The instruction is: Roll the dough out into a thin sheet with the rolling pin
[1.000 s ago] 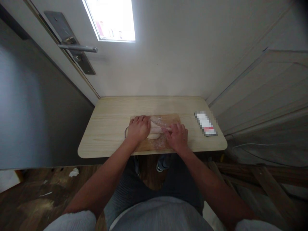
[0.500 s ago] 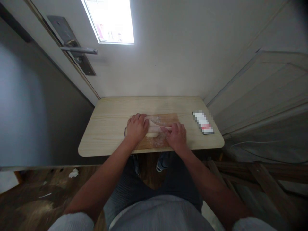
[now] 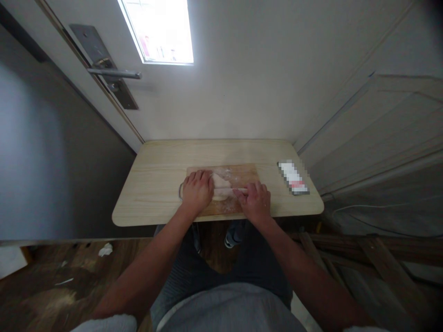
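A floured wooden rolling pin (image 3: 229, 191) lies crosswise over a flat, pale piece of dough (image 3: 219, 180). My right hand (image 3: 256, 199) is closed round the pin's right end, thumb along it. Over the other end lies my left hand (image 3: 198, 188), its fingers curled forward and covering that end and part of the dough. Under them is a wooden cutting board (image 3: 244, 171) dusted with flour, with a metal ring handle (image 3: 180, 190) at its left edge.
The board rests on a small light wood table (image 3: 155, 166) against a white door with a lever handle (image 3: 116, 73). A phone (image 3: 293, 177), blurred out, lies at the table's right. Wooden beams (image 3: 384, 258) stand low on the right. Crumpled paper (image 3: 105, 249) is on the floor.
Both hands and the rolling pin have moved slightly toward my body. More of the dough now shows on the far side of the pin, and less on the near side.
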### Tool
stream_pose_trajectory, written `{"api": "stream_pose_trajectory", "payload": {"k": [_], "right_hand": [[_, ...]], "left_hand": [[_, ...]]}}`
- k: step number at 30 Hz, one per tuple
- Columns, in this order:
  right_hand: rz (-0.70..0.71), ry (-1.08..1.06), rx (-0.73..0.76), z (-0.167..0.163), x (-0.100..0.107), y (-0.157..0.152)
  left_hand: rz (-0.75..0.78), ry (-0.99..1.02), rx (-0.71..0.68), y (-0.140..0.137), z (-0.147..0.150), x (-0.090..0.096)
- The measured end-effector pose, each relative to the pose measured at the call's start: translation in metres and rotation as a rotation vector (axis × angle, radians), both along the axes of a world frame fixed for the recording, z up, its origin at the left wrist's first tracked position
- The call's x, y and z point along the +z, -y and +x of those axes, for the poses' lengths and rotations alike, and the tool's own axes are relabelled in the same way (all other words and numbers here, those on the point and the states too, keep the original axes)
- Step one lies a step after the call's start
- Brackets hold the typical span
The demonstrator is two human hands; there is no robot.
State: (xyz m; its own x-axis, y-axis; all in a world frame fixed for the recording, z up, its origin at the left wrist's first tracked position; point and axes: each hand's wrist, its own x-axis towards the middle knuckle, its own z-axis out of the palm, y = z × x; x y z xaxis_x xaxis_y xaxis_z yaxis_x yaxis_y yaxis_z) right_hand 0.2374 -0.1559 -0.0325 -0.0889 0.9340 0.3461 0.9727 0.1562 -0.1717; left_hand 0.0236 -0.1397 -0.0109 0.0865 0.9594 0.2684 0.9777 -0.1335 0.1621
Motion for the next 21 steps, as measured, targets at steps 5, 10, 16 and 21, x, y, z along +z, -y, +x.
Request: {"api": "stream_pose_trajectory", "payload": {"k": [5,10,16,21], "right_hand": [[-0.003,0.019,0.000,0.000,-0.004,0.001],[0.039,-0.068,-0.007,0.000,-0.009,0.010],[0.099,-0.167,0.024,0.005,-0.014,0.026],[0.061,-0.184,0.049,0.006,-0.013,0.026]], "left_hand": [[0.016,0.060,0.001,0.004,0.002,-0.003],[0.040,0.055,-0.025,0.007,0.001,-0.001],[0.040,0.097,0.013,0.024,-0.002,0.000],[0.037,0.050,0.116,0.033,-0.001,-0.001]]}}
